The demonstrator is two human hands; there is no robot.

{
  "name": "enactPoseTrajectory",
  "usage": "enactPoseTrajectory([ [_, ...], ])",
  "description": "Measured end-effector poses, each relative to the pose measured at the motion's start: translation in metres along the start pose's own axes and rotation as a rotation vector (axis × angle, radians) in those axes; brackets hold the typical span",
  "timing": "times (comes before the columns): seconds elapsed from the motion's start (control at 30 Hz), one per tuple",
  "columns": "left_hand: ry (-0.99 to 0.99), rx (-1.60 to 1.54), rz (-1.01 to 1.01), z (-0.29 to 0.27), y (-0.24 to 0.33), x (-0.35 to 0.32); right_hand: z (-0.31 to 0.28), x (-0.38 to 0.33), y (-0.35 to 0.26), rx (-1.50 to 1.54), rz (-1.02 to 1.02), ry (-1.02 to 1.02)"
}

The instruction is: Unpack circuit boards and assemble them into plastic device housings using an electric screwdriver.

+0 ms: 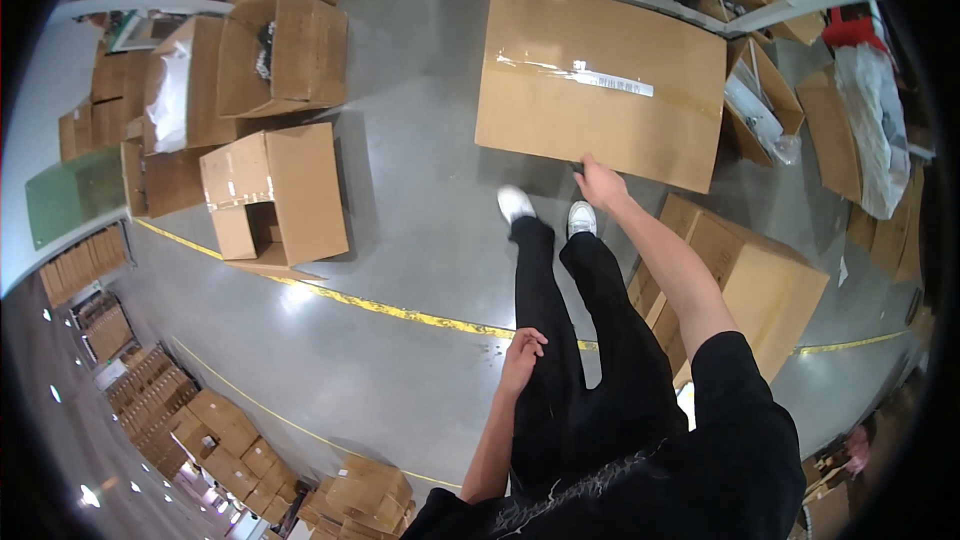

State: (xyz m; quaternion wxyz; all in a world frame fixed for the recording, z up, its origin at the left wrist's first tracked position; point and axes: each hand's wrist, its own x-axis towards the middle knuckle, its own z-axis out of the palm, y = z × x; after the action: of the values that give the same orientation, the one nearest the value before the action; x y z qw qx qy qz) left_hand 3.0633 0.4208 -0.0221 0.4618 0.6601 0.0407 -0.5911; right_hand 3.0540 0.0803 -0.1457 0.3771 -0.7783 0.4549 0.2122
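There was only one view, a fisheye lens worn on the person's head, looking steeply down past black trousers and white shoes to the grey floor [420, 230]. It sat close above the right hand [600, 183] and the big box [600, 85]; straight lines bent near the dark rim.

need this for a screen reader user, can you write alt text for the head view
Seen from above, a person's right hand grips the near edge of a large flat cardboard box on a grey concrete floor, while the left hand hangs by the black trousers. Open cartons stand to the left.
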Motion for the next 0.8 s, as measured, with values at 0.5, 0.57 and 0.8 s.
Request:
enactPoseTrajectory([
  [0.5, 0.330, -0.332, -0.217, -0.081, 0.051, 0.150, 0.000, 0.308, -0.141, -0.517, -0.310, 0.189],
  [0.57, 0.330, -0.328, -0.272, -0.087, 0.054, 0.157, 0.000, 0.314, -0.139, -0.598, -0.396, 0.173],
  [0.8, 0.261, -0.213, -0.310, -0.082, 0.079, 0.173, -0.008, 0.313, -0.118, -0.597, -0.401, 0.105],
])
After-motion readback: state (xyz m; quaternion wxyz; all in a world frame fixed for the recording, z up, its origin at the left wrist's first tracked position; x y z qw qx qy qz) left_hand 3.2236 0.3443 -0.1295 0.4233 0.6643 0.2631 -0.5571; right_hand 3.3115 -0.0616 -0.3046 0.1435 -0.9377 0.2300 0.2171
